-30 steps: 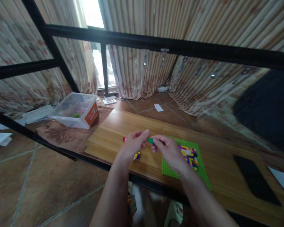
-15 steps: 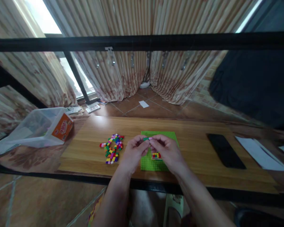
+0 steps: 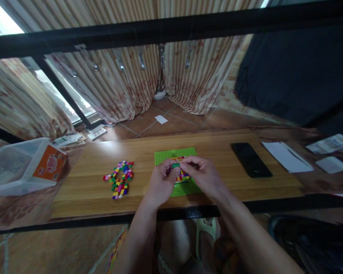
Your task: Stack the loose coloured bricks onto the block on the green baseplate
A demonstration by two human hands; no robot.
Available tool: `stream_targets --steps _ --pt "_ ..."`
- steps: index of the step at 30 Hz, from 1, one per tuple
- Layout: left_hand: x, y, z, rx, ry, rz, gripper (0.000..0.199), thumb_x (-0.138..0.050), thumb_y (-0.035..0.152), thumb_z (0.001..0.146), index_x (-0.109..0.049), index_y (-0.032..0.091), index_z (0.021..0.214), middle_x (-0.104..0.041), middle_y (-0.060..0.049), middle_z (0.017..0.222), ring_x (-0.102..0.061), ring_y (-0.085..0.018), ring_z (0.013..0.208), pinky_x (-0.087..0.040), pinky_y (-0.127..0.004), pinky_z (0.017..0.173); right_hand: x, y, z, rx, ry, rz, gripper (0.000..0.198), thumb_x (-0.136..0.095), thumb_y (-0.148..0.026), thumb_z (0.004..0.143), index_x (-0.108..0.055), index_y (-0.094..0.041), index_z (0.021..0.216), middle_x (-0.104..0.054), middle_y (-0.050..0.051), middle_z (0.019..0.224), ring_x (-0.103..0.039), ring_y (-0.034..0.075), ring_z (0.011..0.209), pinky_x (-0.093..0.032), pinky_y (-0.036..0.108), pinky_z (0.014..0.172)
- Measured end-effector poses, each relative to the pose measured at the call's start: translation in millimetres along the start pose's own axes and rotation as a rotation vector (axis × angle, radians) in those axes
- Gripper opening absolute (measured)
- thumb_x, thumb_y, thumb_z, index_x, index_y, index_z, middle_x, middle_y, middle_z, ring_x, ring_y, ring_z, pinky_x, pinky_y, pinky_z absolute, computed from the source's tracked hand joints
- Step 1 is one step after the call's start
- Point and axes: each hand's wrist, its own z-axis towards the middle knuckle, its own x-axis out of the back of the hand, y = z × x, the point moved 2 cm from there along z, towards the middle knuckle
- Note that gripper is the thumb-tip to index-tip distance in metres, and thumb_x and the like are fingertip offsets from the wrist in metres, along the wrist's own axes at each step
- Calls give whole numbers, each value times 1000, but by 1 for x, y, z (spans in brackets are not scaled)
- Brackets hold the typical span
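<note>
Green block pinched over the studded plate

The left hand has its grip clamped on the green block, thumb against fingers. The right hand comes in from about three o'clock, thumb and forefinger close together at the block's near end; whether that grip bears on the block, holds a smaller piece or only meets its edge, I cannot tell. Nor is it clear whether the green part is one block or several joined.

The studded plate lies on the table, directly in front of the person. A patch of coloured blocks sits on it, partly hidden by the hands, with bare green studs showing towards twelve and five o'clock. From the plate, a loose pile of blocks lies at nine o'clock, well apart; a black phone lies at three, with white paper beyond it. Farther out at nine stands a clear plastic box.

The step in hand seems to be readying or joining small pieces between the fingertips, judging by how the two grips meet. The next move would call for a steady left pinch, fine fingertip alignment and gentle pressure, keeping the fingers off the patch below.
</note>
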Motion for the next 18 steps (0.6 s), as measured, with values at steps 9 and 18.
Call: stream_targets --steps 9,18 --pt "12 -4 5 80 262 -225 19 -76 29 67 -63 16 72 -46 6 53 -34 -5 48 -24 -18 47 35 7 7 -90 147 11 22 -73 -40 68 -73 -18 72 -62 -2 55 -53 12 54 -45 26 55" --pt "28 -5 7 154 369 -262 24 -80 29 59 -63 15 71 -49 5 55 -38 -4 49 -26 -17 48 33 28 8 -69 133 -432 13 -65 -27 74 -76 -22 77 -76 3 74 -68 20 69 -51 34 69"
